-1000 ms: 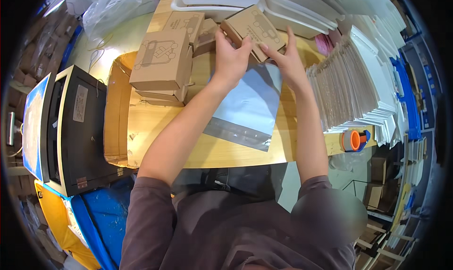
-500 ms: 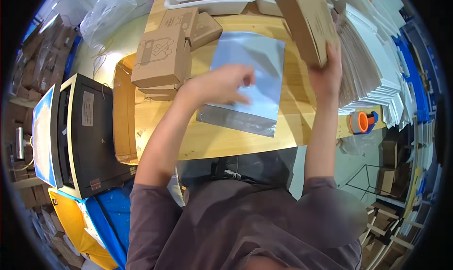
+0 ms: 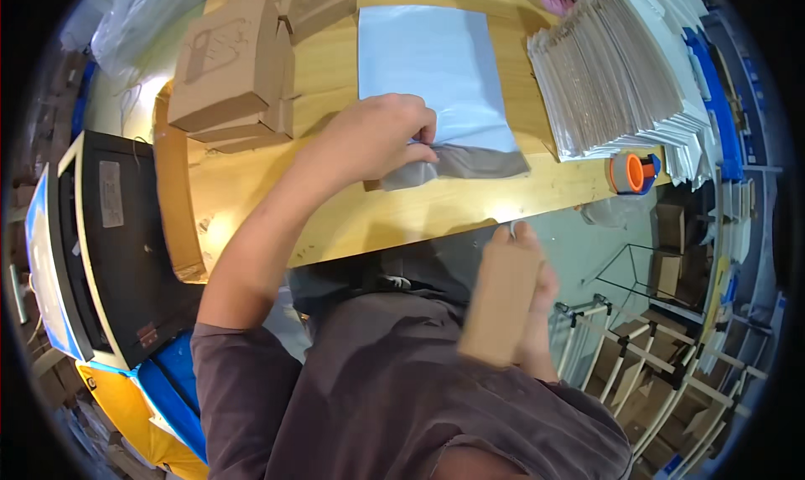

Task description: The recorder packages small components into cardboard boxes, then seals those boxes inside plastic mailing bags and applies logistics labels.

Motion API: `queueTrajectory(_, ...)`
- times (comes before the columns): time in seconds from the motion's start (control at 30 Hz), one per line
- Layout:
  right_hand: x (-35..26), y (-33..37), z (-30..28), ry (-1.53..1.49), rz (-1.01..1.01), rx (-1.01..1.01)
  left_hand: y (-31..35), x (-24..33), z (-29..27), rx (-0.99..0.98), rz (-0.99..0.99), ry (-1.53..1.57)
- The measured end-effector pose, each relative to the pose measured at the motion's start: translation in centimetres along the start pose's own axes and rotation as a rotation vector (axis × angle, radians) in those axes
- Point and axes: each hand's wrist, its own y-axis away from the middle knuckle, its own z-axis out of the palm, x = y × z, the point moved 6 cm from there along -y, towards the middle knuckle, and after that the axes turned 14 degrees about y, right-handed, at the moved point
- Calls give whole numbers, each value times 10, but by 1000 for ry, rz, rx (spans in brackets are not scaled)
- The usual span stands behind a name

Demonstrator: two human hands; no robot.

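Note:
On the wooden table lies a pale plastic mailing bag with a grey strip along its near edge. My left hand pinches that near edge, thumb and fingers closed on the plastic, and the edge puckers up there. In my right hand is a brown cardboard box, held in front of my body below the table's edge and slightly blurred. Fingertips wrap over the box's upper end. Left of the bag stand stacked brown cardboard boxes with line drawings on them.
A thick stack of white mailers fills the table's right side. By the right corner sits an orange and blue tape dispenser. At the left are an open carton and a black cabinet. A pipe rack stands lower right.
My right hand has brought the box down from above the table's right side to in front of my body. My left hand has closed on the bag's near edge, which now bunches up.

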Motion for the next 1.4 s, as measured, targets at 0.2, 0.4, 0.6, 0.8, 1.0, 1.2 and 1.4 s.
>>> queueTrajectory(0.2,-15,20,-22,136,22,143,10,-14,4,83,100,-4)
queueTrajectory(0.4,-4,4,-6,629,75,297,15,-20,1,115,163,-71)
queueTrajectory(0.6,0,-26,36,1120,13,290,17,-11,1,146,235,-77)
queueTrajectory(0.8,-4,-35,39,929,50,287,13,2,-7,295,290,-82)
queueTrajectory(1.0,-7,-42,32,847,21,379,16,16,-5,511,679,-268)
queueTrajectory(1.2,-12,-40,6,727,-113,448,16,12,-1,602,556,-388)
queueTrajectory(1.4,-15,-49,2,704,-94,343,15,-15,6,525,174,-352)
